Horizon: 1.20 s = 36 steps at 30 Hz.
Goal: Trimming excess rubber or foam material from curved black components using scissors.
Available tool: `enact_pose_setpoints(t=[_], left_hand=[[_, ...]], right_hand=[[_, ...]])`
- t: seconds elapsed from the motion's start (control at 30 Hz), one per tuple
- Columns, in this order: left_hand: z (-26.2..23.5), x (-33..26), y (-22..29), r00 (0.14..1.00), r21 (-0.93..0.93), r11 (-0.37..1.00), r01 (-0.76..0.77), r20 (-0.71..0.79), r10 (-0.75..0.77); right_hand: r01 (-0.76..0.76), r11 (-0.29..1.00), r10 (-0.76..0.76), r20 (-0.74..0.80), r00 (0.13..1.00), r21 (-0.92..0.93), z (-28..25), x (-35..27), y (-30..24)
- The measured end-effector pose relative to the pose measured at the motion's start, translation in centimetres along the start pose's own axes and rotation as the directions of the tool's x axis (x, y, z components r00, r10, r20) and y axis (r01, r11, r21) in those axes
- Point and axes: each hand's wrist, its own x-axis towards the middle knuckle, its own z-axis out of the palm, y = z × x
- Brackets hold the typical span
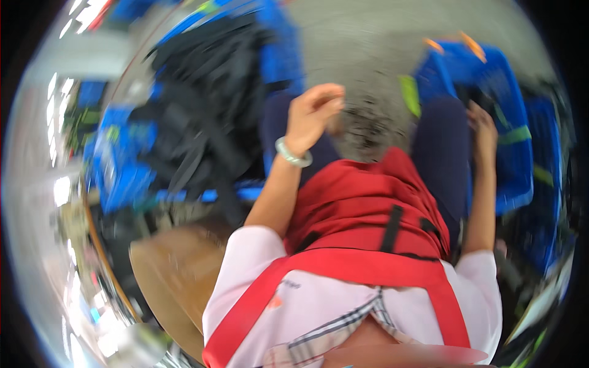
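Observation:
My left hand [314,118], with a pale bangle at the wrist, is raised over my left knee, to the right of a large blue crate [283,46]. Its fingers curl toward the thumb; blur hides whether anything small is between them. That crate is heaped with black straps and fabric pieces [208,92]. On the other side, my right hand [484,127] is beside my right thigh, at the near side of a smaller blue basket [518,175]. Its fingers are bent close to dark pieces [485,101] inside; what they grip is too blurred to name.
A red apron [368,202] covers my lap between my knees. Dark scraps [369,126] lie on the grey floor ahead. A brown seat or board [178,264] stands at my left, near a blue plastic bag [123,159]. Another blue crate [546,184] is at the far right.

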Motion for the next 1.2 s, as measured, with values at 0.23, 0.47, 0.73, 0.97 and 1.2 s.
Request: enact_pose_setpoints(t=[0.23,0.47,0.73,0.97,1.2], left_hand=[[-18.2,-5.0,1.3,0.804,0.809,0.574,0.127,-0.423,0.418],[-24.5,-8.1,-3.2,0.659,0.651,0.469,0.597,-0.731,0.177],[-18.1,-7.8,-4.5,0.695,-0.128,0.904,0.408,-0.598,-0.399],[-14.1,-6.4,6.0,0.901,-0.464,0.872,-0.156,-0.428,-0.067],[-5.2,-3.7,5.5,1.0,-0.581,0.814,0.016,-0.007,-0.025]], right_hand=[[0.207,0.845,-0.263,-0.046,0.964,-0.494,1.4,0.9,-3.4],[0.229,0.923,-0.262,-0.071,0.962,-0.309,0.9,1.7,-2.8],[0.24,0.842,-0.311,-0.07,0.948,-0.484,1.3,0.8,-3.8],[0.368,0.835,-0.381,0.053,0.923,-0.409,3.3,-3.1,-7.0],[0.042,0.966,-0.194,0.609,0.77,0.254,14.2,-11.2,-13.7]])
